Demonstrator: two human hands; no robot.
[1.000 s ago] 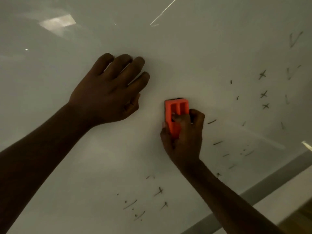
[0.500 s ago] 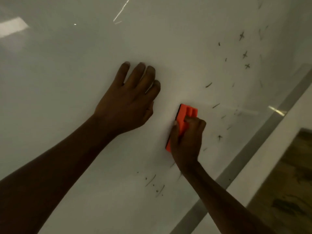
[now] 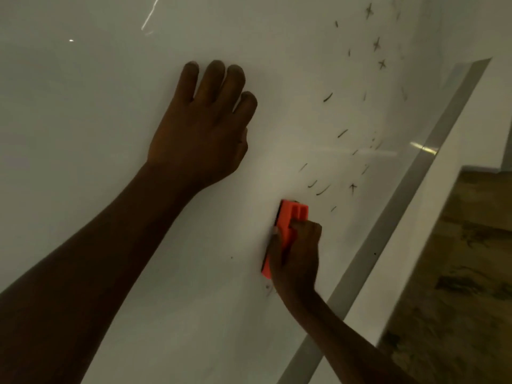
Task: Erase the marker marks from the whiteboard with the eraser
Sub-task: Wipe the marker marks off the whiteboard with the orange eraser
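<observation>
The whiteboard [image 3: 97,106] fills most of the head view. My right hand [image 3: 297,256] grips an orange eraser [image 3: 291,217] and presses it flat on the board, low and right of centre. My left hand [image 3: 205,126] lies flat on the board above and to the left, fingers spread, holding nothing. Black marker marks [image 3: 343,133], short dashes and small crosses, are scattered above and right of the eraser up to the top right. A faint mark [image 3: 268,290] shows just below the eraser beside my wrist.
The board's grey frame [image 3: 388,217] runs diagonally along the right side. Beyond it lies a white wall strip [image 3: 410,239] and a brown patterned floor [image 3: 457,273] at the lower right. Light reflections streak the board's upper part.
My right hand has slid the eraser down the board, and the dashes and crosses that were below it are mostly gone. The view has swung right. My left hand stays pressed on the board.
</observation>
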